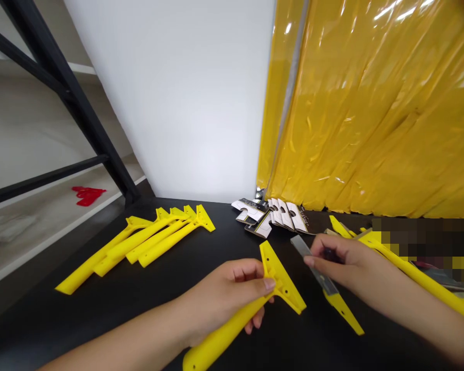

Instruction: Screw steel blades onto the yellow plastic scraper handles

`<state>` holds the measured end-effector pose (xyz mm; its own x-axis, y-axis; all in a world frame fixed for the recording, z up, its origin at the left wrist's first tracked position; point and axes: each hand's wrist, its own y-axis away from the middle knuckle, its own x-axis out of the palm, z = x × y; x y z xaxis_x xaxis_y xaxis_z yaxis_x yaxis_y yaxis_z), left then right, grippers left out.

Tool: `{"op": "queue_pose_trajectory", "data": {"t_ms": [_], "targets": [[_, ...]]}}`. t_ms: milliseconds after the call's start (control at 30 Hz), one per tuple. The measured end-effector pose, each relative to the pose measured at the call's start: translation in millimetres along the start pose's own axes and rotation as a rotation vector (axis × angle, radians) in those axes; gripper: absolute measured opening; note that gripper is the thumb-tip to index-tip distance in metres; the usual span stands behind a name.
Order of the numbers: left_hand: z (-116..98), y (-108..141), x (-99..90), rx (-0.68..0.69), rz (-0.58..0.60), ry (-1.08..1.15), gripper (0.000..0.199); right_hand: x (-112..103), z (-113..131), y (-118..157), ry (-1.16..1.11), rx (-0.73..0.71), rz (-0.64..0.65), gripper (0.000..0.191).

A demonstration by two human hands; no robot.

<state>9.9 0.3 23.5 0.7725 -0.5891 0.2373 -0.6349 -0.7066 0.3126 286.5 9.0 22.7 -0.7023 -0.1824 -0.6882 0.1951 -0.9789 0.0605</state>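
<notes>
My left hand (235,293) is wrapped round a yellow T-shaped scraper handle (232,330), close below its wide head. The head points away from me, with screw holes and its hollow inner side showing. Between thumb and fingers, my right hand (340,257) pinches a flat grey blade (301,246), just right of the handle's head. A narrow yellow plate with a hole (345,312) extends from the blade's near end; whether the two are joined I cannot tell. Something small and dark (330,254) shows behind my right fingers, too hidden to name.
Several yellow handles (166,245) lie in an overlapping row at left on the black table (147,314). Printed cards (282,214) are piled at the back. More yellow parts (406,268) lie at right. A white panel (178,103) and yellow plastic sheeting (371,113) stand behind.
</notes>
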Motion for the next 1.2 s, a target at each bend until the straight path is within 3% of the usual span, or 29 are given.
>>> {"op": "queue_pose_trajectory", "data": {"t_ms": [100,233,533,967,1200], "targets": [[-2,1,3.0,0.010,0.042,0.009,0.028,12,23,14,-0.309,-0.030,0.100,0.046],[-3,3,6.1,-0.007,0.087,-0.003,0.025,29,33,19,-0.486,-0.022,0.228,0.042],[-2,4,5.4,-0.054,0.075,-0.067,0.028,38,30,14,-0.476,0.003,0.197,0.044],[5,4,11.5,0.029,-0.012,-0.153,0.040,42,33,16,-0.602,-0.011,0.307,0.038],[0,7,11.7,-0.003,-0.021,-0.255,0.039,45,35,19,-0.563,-0.032,0.255,0.041]]}}
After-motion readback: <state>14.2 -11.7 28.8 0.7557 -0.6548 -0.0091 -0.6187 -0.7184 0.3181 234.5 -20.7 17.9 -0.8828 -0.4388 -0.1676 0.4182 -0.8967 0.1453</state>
